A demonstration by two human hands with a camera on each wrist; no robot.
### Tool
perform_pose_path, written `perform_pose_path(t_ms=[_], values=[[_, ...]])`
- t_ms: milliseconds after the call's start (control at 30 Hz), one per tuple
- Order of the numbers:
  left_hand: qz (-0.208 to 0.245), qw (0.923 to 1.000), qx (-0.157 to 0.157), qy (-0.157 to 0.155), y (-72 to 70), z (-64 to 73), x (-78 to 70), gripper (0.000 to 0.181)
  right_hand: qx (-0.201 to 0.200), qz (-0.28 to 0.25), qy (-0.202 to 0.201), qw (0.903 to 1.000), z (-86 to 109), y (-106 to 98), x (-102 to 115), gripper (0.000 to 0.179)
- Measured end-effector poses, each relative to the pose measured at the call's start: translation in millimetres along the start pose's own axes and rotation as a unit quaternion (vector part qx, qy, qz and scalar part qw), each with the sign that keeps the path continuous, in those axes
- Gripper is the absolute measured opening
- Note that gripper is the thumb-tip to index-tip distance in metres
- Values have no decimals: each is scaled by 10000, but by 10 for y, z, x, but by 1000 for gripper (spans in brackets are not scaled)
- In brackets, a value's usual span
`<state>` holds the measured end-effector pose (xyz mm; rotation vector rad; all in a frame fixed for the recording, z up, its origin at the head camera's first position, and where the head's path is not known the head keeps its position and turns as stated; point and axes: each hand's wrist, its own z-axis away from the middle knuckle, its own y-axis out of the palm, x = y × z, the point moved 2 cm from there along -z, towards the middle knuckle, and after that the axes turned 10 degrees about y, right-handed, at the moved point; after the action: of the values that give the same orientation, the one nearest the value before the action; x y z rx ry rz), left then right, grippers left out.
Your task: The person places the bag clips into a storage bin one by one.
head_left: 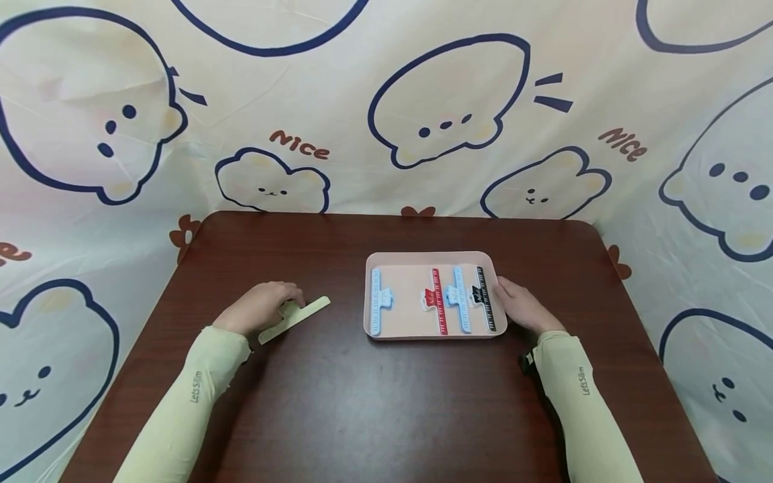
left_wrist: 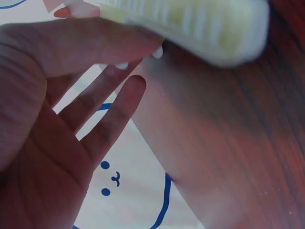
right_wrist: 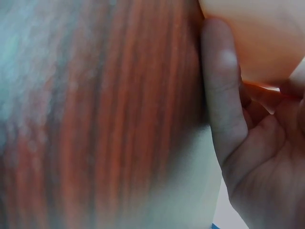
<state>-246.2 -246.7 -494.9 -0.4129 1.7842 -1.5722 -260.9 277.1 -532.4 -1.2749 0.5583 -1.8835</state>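
My left hand (head_left: 262, 307) pinches a pale yellow ruler clip (head_left: 311, 309) at the left of the table in the head view. Close up in the left wrist view, the thumb presses against the clip's marked strip (left_wrist: 190, 24), and other fingers are spread below it. A pink tray (head_left: 407, 288) lies right of centre, its right edge gripped by my right hand (head_left: 527, 308). Inside it are a light blue ruler clip (head_left: 376, 305) at the left, then a red one (head_left: 439, 302), another light blue one (head_left: 461, 302) and a black one (head_left: 486, 302) towards the right.
The dark brown wooden table (head_left: 374, 402) carries everything. A cream curtain (head_left: 350, 100) with cartoon outlines hangs behind its far edge and along both sides. Pale green sleeves (head_left: 181, 402) cover both forearms.
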Motion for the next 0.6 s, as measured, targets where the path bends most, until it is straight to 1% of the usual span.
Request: perform_pose_path(t_ms=[200,433,600], values=[[43,9999,-60,126,-16,2,-20,44,52,-92,-23,9999,-4,0,-10,59],[14,9999,65,111,-35,-55,-68,39,15,-49,-77,10000,-9,1,-14,60],[26,9999,69,83,-69,-85,-113,39,5,-26,-91,10000,-13,2,-20,61]])
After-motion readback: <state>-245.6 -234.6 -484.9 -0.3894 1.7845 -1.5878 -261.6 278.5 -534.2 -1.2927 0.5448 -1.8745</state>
